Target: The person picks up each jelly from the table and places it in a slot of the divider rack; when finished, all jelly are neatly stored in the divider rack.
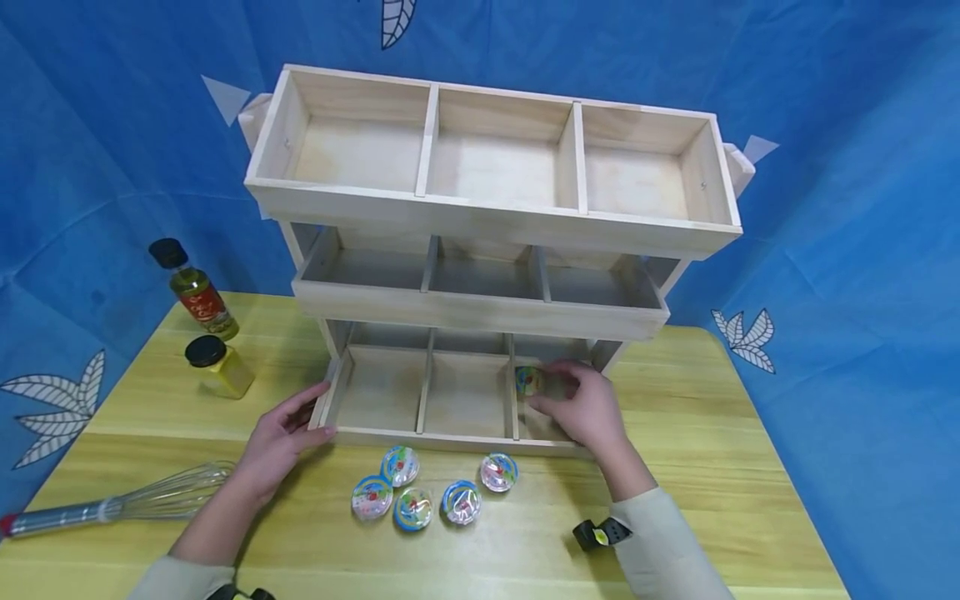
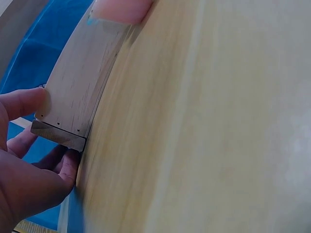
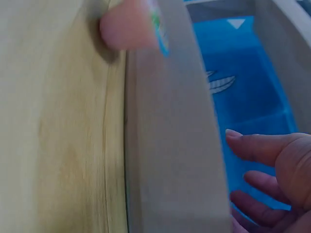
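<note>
While our left hand [image 1: 273, 448] grips the wooden rack [image 1: 480, 308], probably for steadiness, our right hand [image 1: 591, 406] has fingers [image 3: 265, 183] apart beside one cup [image 1: 527, 381].

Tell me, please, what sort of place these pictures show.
It is probably a staged tabletop set-up, though the wider room is not visible. A blue cloth hangs behind the wooden table, where a three-tier wooden rack and a whisk are laid out.

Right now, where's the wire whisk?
In the head view, the wire whisk lies at the lower left of the table, beside the left forearm, with the black-lidded jar farther back.
</note>
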Demonstrator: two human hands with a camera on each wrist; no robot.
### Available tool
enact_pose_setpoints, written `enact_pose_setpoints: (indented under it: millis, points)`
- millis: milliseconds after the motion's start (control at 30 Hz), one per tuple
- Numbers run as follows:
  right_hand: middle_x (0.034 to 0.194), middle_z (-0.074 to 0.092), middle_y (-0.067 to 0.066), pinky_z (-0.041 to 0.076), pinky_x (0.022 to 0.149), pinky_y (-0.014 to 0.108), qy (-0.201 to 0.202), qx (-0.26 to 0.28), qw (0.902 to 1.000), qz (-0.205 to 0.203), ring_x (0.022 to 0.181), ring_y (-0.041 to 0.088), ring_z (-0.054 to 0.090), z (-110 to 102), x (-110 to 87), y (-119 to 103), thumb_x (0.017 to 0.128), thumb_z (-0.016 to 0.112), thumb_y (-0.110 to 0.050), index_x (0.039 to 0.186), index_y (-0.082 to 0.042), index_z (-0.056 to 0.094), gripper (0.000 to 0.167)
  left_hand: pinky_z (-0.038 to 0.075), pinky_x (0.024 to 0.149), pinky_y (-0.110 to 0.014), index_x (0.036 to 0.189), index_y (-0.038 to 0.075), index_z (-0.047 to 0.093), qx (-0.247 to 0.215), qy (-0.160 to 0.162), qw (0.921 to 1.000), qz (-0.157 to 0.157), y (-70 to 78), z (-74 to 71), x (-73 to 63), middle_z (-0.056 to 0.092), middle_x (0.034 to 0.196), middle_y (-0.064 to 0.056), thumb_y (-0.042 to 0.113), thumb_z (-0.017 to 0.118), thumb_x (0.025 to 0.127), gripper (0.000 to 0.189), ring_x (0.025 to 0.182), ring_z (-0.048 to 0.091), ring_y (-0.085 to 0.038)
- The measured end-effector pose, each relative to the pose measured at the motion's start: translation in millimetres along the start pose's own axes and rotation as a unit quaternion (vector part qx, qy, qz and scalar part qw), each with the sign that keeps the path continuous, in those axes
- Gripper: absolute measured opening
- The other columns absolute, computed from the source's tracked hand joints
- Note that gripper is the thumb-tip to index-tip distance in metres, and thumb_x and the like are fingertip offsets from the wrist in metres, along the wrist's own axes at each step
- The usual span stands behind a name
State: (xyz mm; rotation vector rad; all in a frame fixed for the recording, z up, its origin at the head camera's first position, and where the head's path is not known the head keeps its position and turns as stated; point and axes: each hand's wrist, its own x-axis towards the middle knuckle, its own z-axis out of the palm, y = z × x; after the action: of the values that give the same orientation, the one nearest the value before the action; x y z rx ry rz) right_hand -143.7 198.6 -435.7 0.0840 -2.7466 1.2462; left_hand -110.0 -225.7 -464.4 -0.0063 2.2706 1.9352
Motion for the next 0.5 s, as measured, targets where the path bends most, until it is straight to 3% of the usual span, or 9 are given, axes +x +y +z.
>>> enact_pose_setpoints:
  millis: [233,367,500]
  points:
    - [0.12,0.062,0.013,0.053,0.089,0.046,0.004,0.051,0.9982,-0.033,0.111,0.038,0.06,-10,-28.7,-10,0.073,0.091,-0.009,0.121,-0.003,0.067,0.054,0.038,0.092,-0.012,0.152,0.0,0.038,0.004,0.0,1.0,0.0,-1.1,-0.1,-0.6,0.033,0.154,-0.026,0.004,0.073,0.089,0.072,0.137,0.034,-0.04]
    - [0.115,0.065,0.007,0.056,0.082,0.039,0.042,0.056,0.9916,-0.109,0.104,0.031,0.062,-9,-44.1,-12,0.068,0.093,-0.006,0.116,-0.007,0.07,0.054,0.038,0.094,-0.013,0.152,0.001,0.039,0.008,0.0,1.0,0.0,-1.1,-0.3,-0.6,0.031,0.155,-0.026,0.006,0.073,0.089,0.072,0.138,0.032,-0.041]
    - [0.114,0.067,0.006,0.057,0.078,0.034,0.065,0.063,0.977,-0.193,0.098,0.025,0.064,-1,-57.6,-10,0.066,0.094,-0.003,0.115,-0.008,0.07,0.055,0.037,0.095,-0.014,0.152,0.001,0.039,0.01,0.002,0.9999,-0.003,-0.2,-0.1,-1.2,0.03,0.155,-0.026,0.006,0.073,0.089,0.072,0.139,0.031,-0.041]
